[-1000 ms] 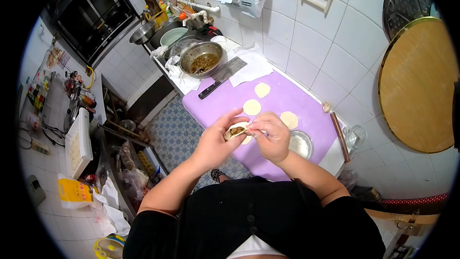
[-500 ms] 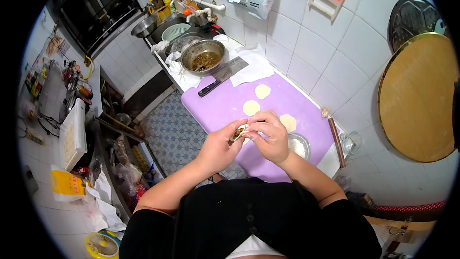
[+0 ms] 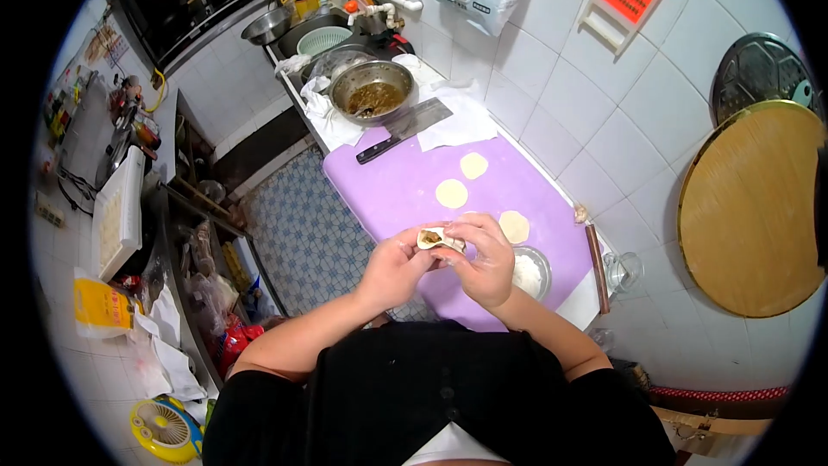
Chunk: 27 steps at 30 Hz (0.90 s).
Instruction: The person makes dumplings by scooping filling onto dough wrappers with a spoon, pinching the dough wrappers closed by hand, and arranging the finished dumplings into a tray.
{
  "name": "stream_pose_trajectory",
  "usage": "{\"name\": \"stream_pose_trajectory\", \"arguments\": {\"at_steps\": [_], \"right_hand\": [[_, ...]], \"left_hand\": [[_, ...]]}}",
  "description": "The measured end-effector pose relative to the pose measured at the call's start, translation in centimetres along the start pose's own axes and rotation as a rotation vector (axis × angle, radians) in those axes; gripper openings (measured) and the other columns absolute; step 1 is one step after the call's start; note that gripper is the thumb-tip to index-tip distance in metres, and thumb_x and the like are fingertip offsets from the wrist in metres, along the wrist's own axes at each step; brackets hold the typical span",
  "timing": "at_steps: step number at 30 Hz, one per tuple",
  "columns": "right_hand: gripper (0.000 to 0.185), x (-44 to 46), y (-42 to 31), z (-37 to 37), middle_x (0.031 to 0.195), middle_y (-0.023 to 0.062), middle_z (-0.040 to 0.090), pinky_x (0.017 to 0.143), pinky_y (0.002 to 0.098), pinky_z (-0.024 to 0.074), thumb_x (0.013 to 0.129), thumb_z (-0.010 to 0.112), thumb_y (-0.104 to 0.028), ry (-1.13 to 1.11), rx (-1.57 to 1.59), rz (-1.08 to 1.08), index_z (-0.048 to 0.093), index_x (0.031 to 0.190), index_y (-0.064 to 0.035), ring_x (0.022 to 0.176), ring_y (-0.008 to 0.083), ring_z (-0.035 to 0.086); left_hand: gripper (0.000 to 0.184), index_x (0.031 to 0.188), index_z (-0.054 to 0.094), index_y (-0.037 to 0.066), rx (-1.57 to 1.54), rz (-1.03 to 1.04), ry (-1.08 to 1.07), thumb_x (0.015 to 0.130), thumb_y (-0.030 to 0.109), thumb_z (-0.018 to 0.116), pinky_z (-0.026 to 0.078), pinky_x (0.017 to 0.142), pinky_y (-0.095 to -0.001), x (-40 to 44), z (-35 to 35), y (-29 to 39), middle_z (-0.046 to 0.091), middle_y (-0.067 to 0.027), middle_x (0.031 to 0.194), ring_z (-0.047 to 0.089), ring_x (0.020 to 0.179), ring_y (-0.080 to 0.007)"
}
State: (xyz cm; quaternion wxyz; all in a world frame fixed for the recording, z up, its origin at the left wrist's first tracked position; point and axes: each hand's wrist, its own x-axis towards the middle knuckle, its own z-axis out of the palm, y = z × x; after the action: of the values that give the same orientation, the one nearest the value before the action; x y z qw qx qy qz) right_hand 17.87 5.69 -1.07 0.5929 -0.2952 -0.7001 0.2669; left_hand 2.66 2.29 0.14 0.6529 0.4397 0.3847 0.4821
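Note:
Between my two hands is a partly folded dumpling (image 3: 430, 239), its brown filling showing at the left end. My left hand (image 3: 391, 270) is closed around its left side. On its right, my right hand (image 3: 481, 261) pinches the dough edge with thumb and fingers. Below them spreads a purple mat (image 3: 379, 194) carrying round dough wrappers: one (image 3: 473, 166) at the back, another (image 3: 452, 193) nearer, and a third (image 3: 514, 227) beside my right hand. A metal bowl of white flour (image 3: 528, 273) sits right of my right wrist.
A cleaver (image 3: 405, 130) lies at the mat's far edge, beside a steel bowl of filling (image 3: 373, 93). A rolling pin (image 3: 597, 269) and a glass jar (image 3: 623, 272) are at the right edge. A large round board (image 3: 755, 207) leans on the tiled wall.
My fingers have shifted along the dumpling's edge, and more of the wrapper and filling shows now. The camera view has tilted slightly.

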Motion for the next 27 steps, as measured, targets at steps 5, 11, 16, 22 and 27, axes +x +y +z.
{"name": "stream_pose_trajectory", "arguments": {"at_steps": [5, 11, 16, 22, 27], "right_hand": [[0.018, 0.1, 0.3, -0.1, 0.089, 0.0099, 0.06, 0.067, 0.0328, 0.0473, 0.07, 0.073, -0.003, -0.132, -0.046, -0.015, 0.068, 0.087, -0.0033, 0.081, 0.0237, 0.058], [0.016, 0.5, -0.2, 0.1, 0.088, 0.0099, 0.06, 0.067, 0.0328, 0.0476, 0.069, 0.072, 0.0, -0.133, -0.001, 0.051, 0.069, 0.085, -0.0038, 0.079, 0.0231, 0.058], [0.019, -0.3, 1.0, 0.3, 0.087, 0.0102, 0.058, 0.065, 0.0312, 0.0476, 0.069, 0.072, 0.002, -0.084, -0.028, -0.083, 0.069, 0.087, -0.0035, 0.077, 0.0215, 0.058], [0.018, 0.2, -0.4, 1.0, 0.087, 0.0087, 0.056, 0.064, 0.0302, 0.0472, 0.07, 0.073, 0.002, -0.043, -0.056, 0.0, 0.069, 0.086, -0.0041, 0.077, 0.0197, 0.057], [0.019, 1.0, 0.8, 0.9, 0.089, 0.0102, 0.058, 0.065, 0.0311, 0.0477, 0.068, 0.074, 0.002, -0.148, -0.153, -0.16, 0.068, 0.085, -0.0038, 0.078, 0.0221, 0.057]], "left_hand": [[0.038, 0.129, 0.048, -0.003, 0.228, 0.107, 0.02, 0.091, 0.001, 0.047, 0.051, 0.086, -0.0289, 0.0, -0.6, -0.6, 0.064, -0.0109, 0.108, 0.063, 0.094, -0.0149], [0.043, 0.13, 0.048, 0.0, 0.83, 0.259, 0.072, 0.087, 0.005, 0.055, 0.053, 0.075, -0.0321, -0.8, -0.5, 1.2, 0.067, -0.0151, 0.092, 0.067, 0.078, -0.0195], [0.038, 0.129, 0.049, -0.001, 0.542, 0.19, 0.09, 0.092, 0.007, 0.052, 0.052, 0.08, -0.0294, -0.8, -0.2, 0.3, 0.067, -0.0119, 0.099, 0.065, 0.087, -0.0159], [0.037, 0.132, 0.048, -0.002, 0.279, 0.083, 0.068, 0.095, 0.006, 0.047, 0.05, 0.084, -0.0272, -0.5, -1.0, -0.7, 0.066, -0.011, 0.102, 0.064, 0.093, -0.0148], [0.042, 0.136, 0.044, 0.001, 0.504, 0.13, 0.087, 0.095, 0.007, 0.047, 0.05, 0.085, -0.0277, -0.6, -1.2, -0.1, 0.066, -0.0141, 0.102, 0.064, 0.093, -0.0169]]}}
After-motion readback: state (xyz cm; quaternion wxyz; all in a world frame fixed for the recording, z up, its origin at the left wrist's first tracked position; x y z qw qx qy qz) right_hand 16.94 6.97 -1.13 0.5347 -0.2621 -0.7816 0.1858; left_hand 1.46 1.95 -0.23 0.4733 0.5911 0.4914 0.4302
